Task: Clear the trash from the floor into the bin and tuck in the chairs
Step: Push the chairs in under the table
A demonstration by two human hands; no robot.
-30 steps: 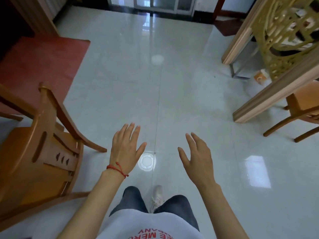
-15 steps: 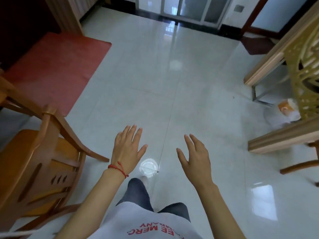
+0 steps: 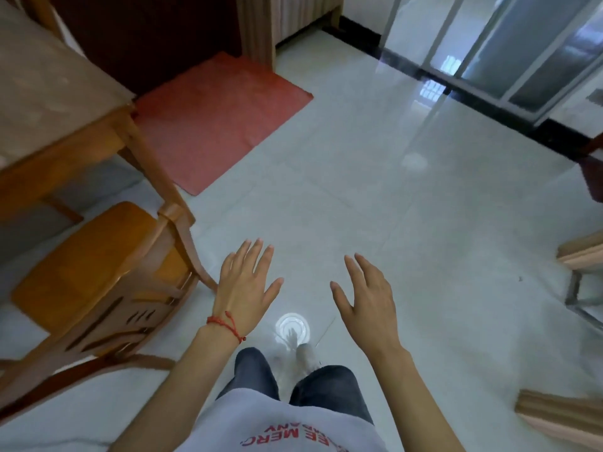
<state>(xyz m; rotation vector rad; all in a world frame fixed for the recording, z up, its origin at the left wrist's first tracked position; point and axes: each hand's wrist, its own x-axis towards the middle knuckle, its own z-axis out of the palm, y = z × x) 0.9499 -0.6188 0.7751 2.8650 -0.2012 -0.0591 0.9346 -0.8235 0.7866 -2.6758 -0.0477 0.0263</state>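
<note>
Both hands are held out over the floor (image 3: 375, 197), palms down, nothing gripped. Left hand (image 3: 243, 282) is seen w/ fingers straight and spread, thumb out to the side; a red string bracelet (image 3: 226, 324) is worn at the wrist. Right hand (image 3: 365, 295) is likewise spread flat w/ fingers extended, nothing touched. The chair (image 3: 98, 278) is seen at lower left, orange-brown wood seat, carved backrest toward the camera, pulled out from the bench (image 3: 49, 102); its rear leg is just beside the left hand, contact can't be told. The bench is at upper left, wood frame w/ a pale stone-like top, one leg reaching down next to the chair seat. A red mat (image 3: 215, 122) is laid on the floor beyond the bench, approx. upper centre-left. No trash item can be made out w/ certainty; only a round ceiling-light reflection (image 3: 292, 327) is seen on the glossy tiles between the hands. Jeans-clad legs and one pale shoe (image 3: 305, 352) are seen below the hands, white shirt w/ red lettering at the bottom edge. Glass sliding doors (image 3: 522, 50) are seen at upper right; wooden furniture edges (image 3: 577, 256) are cut off at the right border.
</note>
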